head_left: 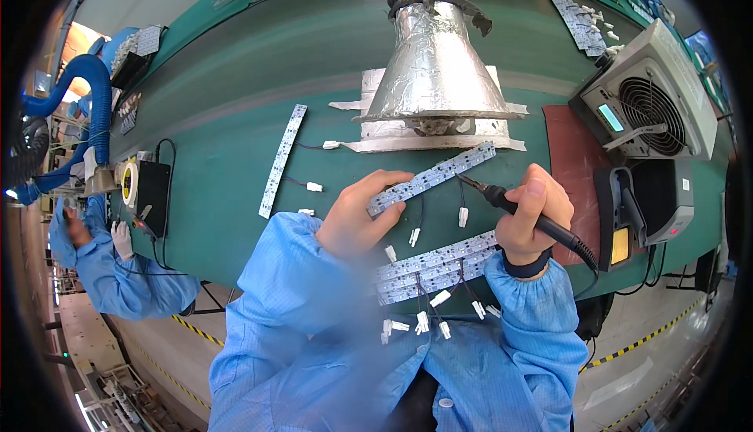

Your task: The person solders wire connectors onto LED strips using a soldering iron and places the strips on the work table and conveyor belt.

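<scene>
Left hand (353, 220) pinching one end of a white LED strip (433, 178) above the green worktop (235, 126). Right hand (533, 212) gripping a black soldering iron (524, 211), tip touching the strip's far end. More strips (435, 269) stacked below, between both forearms.

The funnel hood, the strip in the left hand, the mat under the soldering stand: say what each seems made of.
Funnel hood: looks wrapped in metal foil, crinkled and shiny silver.
Strip held by the left hand: probably rigid circuit board, matte white with small square parts.
Mat: maybe rubber or silicone, flat dull reddish-brown; uncertain.
</scene>
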### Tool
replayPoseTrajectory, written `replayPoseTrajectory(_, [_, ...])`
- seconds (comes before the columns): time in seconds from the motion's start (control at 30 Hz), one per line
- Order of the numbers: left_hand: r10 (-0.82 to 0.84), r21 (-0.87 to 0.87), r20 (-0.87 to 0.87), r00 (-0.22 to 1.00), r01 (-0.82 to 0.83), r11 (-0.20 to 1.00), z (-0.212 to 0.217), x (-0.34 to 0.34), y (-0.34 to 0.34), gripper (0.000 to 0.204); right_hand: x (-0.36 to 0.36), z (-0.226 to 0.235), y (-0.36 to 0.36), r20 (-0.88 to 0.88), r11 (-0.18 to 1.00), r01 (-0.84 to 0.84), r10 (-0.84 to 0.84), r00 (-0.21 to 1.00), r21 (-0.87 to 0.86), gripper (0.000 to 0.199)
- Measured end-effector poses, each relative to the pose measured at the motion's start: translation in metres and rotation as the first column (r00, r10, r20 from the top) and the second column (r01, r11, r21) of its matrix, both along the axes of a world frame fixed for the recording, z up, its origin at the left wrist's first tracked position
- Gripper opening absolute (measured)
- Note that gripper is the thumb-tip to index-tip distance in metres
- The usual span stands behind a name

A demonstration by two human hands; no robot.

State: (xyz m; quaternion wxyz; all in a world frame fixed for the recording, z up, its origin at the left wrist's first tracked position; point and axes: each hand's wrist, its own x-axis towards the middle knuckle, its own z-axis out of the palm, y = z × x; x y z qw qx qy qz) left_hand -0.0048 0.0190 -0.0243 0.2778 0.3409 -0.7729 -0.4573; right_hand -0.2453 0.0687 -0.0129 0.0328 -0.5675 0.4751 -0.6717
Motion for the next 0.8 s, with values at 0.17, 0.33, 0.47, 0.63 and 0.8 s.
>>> replayPoseTrajectory(0.17, [0.008,0.022,0.004,1.0,-0.008,1.0,0.001,0.001,0.001,0.039,-0.011,-0.001,0.0,0.11,0.99,0.132,-0.125,0.986,-0.055,0.043])
replayPoseTrajectory(0.33, [-0.002,-0.03,0.006,1.0,0.002,1.0,0.002,0.003,0.001,0.039,-0.03,-0.002,-0.003,0.194,0.979,0.202,-0.194,0.962,-0.024,0.045])
replayPoseTrajectory(0.47, [-0.002,-0.023,-0.004,1.0,0.002,1.0,0.002,0.002,0.001,0.039,-0.031,-0.004,-0.004,0.14,0.967,0.254,-0.253,0.957,0.013,0.044])
replayPoseTrajectory(0.63, [0.011,-0.033,0.007,1.0,-0.011,0.999,0.002,0.002,0.001,0.038,-0.033,-0.004,-0.004,0.132,0.966,0.251,-0.257,0.957,0.058,0.043])
replayPoseTrajectory(0.8, [0.01,-0.025,0.009,1.0,-0.009,1.0,0.002,0.002,0.002,0.038,-0.033,-0.005,-0.006,0.117,0.965,0.256,-0.261,0.958,0.057,0.042])
